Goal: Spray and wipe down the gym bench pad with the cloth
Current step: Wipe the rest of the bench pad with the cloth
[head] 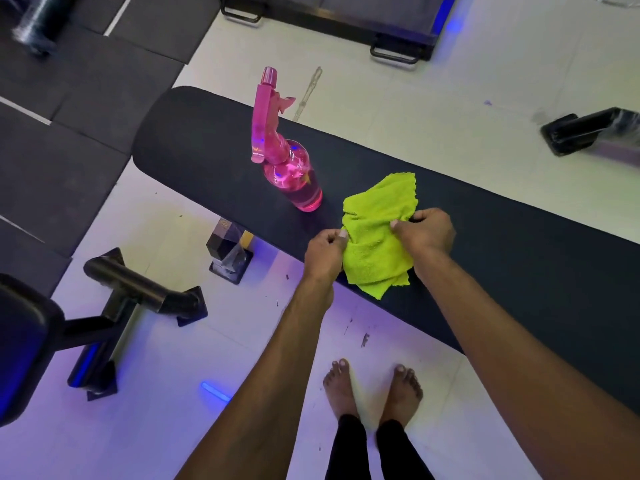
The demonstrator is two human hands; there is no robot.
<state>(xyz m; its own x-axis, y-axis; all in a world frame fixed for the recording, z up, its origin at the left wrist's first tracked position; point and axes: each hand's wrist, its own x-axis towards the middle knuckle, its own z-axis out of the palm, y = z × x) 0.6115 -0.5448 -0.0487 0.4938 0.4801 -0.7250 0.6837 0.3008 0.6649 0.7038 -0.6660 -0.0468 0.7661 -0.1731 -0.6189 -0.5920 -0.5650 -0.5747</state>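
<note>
A lime-green cloth (pixel 377 233) lies crumpled on the black bench pad (pixel 207 157), which runs from upper left to lower right. My left hand (pixel 323 252) pinches the cloth's left edge between thumb and fingers. My right hand (pixel 427 230) grips its right side with curled fingers. A pink spray bottle (pixel 289 168) stands upright on the pad just left of the cloth, untouched by either hand.
A black metal bench foot (pixel 138 289) and another padded seat (pixel 20 344) stand at the lower left. A bench leg (pixel 228 254) shows under the pad. Dark rubber mats (pixel 69 98) cover the floor upper left. My bare feet (pixel 374 386) stand on white tiles.
</note>
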